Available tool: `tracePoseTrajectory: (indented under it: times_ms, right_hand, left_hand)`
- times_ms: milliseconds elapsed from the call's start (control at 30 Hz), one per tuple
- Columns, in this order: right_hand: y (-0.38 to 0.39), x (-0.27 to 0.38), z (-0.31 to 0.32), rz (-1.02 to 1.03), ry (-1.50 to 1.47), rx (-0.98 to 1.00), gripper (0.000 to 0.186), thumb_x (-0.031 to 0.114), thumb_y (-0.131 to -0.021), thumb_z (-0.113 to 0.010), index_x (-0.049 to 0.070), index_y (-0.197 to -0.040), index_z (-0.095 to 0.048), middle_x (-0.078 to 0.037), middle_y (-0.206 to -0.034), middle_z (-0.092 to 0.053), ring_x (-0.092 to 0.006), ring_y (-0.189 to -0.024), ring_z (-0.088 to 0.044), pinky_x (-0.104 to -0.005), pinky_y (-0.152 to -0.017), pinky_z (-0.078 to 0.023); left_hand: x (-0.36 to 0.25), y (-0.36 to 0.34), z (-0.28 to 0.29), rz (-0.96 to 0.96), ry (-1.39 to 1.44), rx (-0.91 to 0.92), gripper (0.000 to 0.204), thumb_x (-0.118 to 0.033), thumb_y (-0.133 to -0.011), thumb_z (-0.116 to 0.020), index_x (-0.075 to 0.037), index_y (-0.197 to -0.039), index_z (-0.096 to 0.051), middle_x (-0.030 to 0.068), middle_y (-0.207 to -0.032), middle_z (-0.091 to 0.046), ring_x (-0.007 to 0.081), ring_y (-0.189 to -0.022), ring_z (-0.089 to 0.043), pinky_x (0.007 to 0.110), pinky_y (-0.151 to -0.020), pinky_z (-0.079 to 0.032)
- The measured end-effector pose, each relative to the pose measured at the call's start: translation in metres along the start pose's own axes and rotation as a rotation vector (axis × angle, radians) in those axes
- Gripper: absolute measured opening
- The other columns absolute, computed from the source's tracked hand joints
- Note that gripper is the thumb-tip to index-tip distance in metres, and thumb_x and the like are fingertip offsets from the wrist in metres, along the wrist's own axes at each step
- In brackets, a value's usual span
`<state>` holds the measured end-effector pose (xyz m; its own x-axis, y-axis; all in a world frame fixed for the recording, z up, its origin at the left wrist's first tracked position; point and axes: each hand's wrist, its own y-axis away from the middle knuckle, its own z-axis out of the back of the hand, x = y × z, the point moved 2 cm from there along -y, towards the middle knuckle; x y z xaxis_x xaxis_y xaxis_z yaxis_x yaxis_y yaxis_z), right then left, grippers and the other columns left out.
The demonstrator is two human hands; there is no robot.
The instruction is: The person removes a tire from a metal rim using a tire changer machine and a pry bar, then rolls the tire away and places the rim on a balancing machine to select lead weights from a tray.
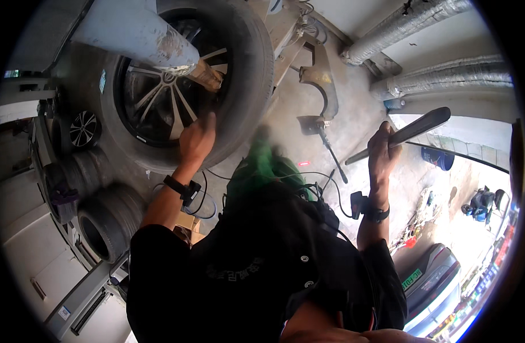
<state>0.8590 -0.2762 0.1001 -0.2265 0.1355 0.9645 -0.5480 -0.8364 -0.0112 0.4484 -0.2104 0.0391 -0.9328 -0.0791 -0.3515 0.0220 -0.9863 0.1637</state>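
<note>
A large tyre [254, 63] on a black wheel with silver spokes [179, 103] lies at the upper left, under a thick grey machine arm [142, 40] with a worn brownish tip. My left hand [198, 137] is closed over the near part of the wheel, by the rim; its fingers point away, and whether they hold anything is hidden. Off to the right, apart from the wheel, my right hand [383, 150] is wrapped round a long metal tyre lever [421, 126]. The lever slants, its broad end up to the right and its thin end to the lower left.
A curved metal arm [322, 77] with a blade and a dark handle stands right of the wheel. Several tyres [111, 220] stand at the left, near another wheel [83, 128]. Foil-wrapped pipes [411, 31] run at the upper right. A dark car [431, 274] is at the lower right.
</note>
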Motion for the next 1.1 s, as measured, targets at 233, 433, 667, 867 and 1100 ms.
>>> tracePoseTrajectory:
  times_ms: [233,433,667,867,1100]
  right_hand:
    - [0.028,0.144,-0.059,0.285,-0.731,0.355,0.042,0.031,-0.103,-0.039,0.011,-0.066,-0.035,0.0,-0.057,-0.029,-0.0106,-0.049,-0.024,-0.0262,-0.045,-0.024]
    - [0.097,0.233,-0.127,0.415,-0.819,0.577,0.051,0.047,-0.102,-0.041,0.011,-0.066,-0.038,-0.003,-0.06,-0.035,-0.0164,-0.052,-0.033,-0.0318,-0.05,-0.034]
    - [0.125,0.249,-0.252,0.397,-0.764,0.674,0.045,0.039,-0.103,-0.047,0.009,-0.07,-0.043,-0.004,-0.058,-0.04,-0.016,-0.048,-0.039,-0.0298,-0.043,-0.036]
    - [0.124,0.228,-0.349,0.965,-0.242,0.306,0.027,0.015,-0.105,-0.049,0.003,-0.081,-0.052,0.003,-0.059,-0.048,-0.0025,-0.05,-0.04,-0.02,-0.046,-0.028]
    - [0.103,0.229,-0.388,0.845,-0.117,0.425,0.03,0.013,-0.103,-0.05,0.0,-0.075,-0.053,0.001,-0.058,-0.048,-0.005,-0.05,-0.044,-0.0213,-0.045,-0.03]
  left_hand:
    - [0.04,0.009,-0.036,-0.507,-0.095,-0.357,0.014,-0.015,-0.094,-0.049,-0.006,-0.088,-0.058,0.0143,-0.072,-0.063,0.0348,-0.062,-0.066,0.043,-0.051,-0.053]
    - [0.085,0.024,-0.004,-0.114,0.117,0.124,0.046,-0.045,-0.096,-0.054,-0.005,-0.078,-0.068,0.0163,-0.065,-0.065,0.036,-0.061,-0.065,0.046,-0.056,-0.052]
    - [0.092,0.023,-0.013,-0.153,0.223,-0.017,0.048,-0.046,-0.092,-0.058,-0.004,-0.068,-0.066,0.0154,-0.058,-0.063,0.0368,-0.057,-0.064,0.044,-0.053,-0.053]
    - [0.094,0.02,-0.008,-0.116,0.313,0.005,0.056,-0.049,-0.09,-0.057,-0.003,-0.057,-0.065,0.0157,-0.049,-0.059,0.0338,-0.051,-0.064,0.042,-0.051,-0.053]
    - [0.087,0.014,0.022,-0.1,0.285,0.327,0.058,-0.05,-0.095,-0.048,-0.004,-0.069,-0.071,0.0162,-0.066,-0.068,0.0304,-0.066,-0.07,0.04,-0.062,-0.056]
